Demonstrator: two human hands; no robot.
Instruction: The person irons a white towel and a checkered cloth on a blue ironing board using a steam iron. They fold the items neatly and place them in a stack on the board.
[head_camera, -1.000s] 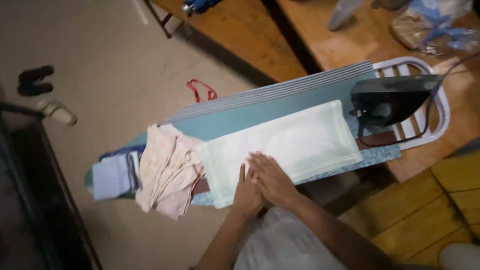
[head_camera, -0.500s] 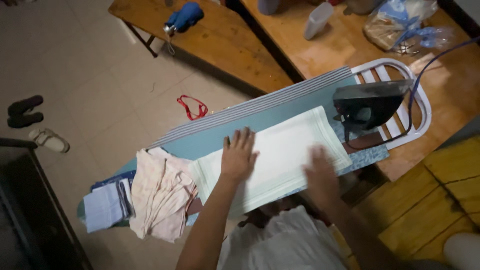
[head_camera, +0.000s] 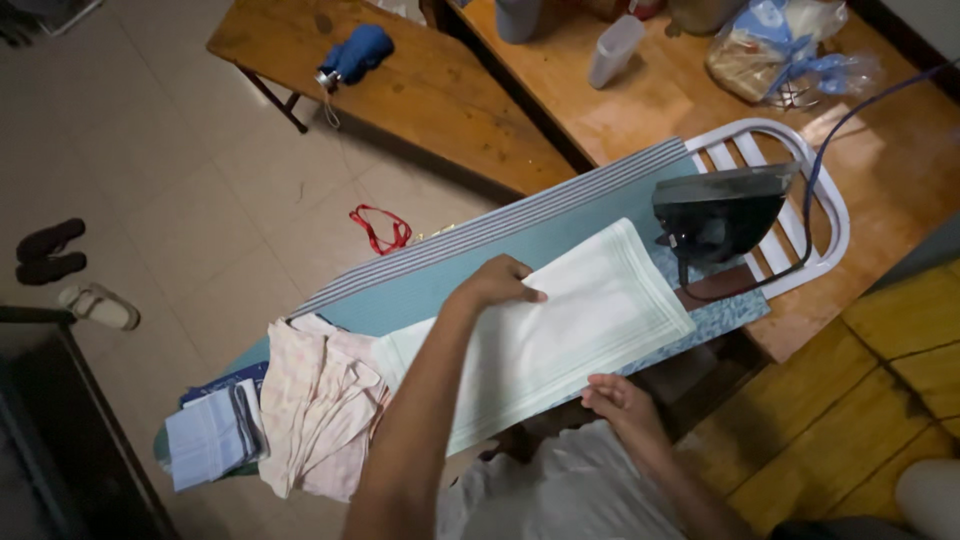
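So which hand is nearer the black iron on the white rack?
Left. The left hand grips the pale cloth's far edge, beside the black iron; the right hand holds its near edge, farther off.

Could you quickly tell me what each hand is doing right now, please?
Left hand: closed, gripping the far edge of the white cloth.
Right hand: fingers curled at the cloth's near edge; grip cannot be told.

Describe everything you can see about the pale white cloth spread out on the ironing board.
The pale white rectangular cloth looks like thin woven fabric with a stitched border band along its edges. It lies flat and smooth, lengthwise on the blue-covered ironing board, its near long edge hanging just past the board's edge. The left hand grips its far long edge, and the right hand touches the near edge. A crumpled pink garment lies at one short end; the dark iron sits past the other.
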